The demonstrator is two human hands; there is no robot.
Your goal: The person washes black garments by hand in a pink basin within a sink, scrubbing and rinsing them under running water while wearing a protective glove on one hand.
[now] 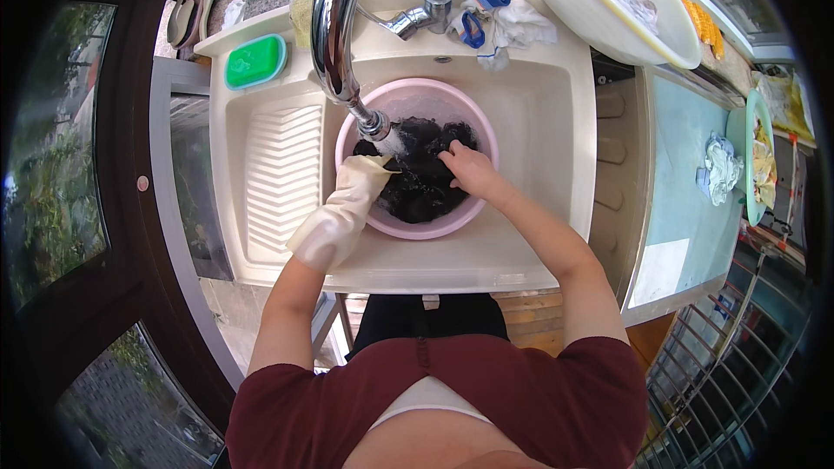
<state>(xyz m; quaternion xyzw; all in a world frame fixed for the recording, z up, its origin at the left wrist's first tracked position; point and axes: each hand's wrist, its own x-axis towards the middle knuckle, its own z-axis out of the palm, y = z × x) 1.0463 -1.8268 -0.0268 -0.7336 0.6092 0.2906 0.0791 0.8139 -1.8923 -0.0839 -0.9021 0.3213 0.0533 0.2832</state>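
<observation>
A pink round basin (483, 115) stands in the cream sink, with soaked black cloth (417, 195) bunched in its water. From the chrome faucet (373, 124), water pours onto the cloth. My left hand (360, 175) wears a long cream rubber glove and reaches in at the basin's left side; its fingers are hidden against the cloth. My bare right hand (473, 171) comes over the right rim, its curled fingers closed on a fold of the black cloth.
Left of the basin is a ribbed drainboard (282, 174), with a green soap box (255, 62) behind it. White and blue cloths (512, 22) lie behind the faucet. At the back right leans a large pale basin (669, 39) of laundry. A metal rack (708, 356) stands at lower right.
</observation>
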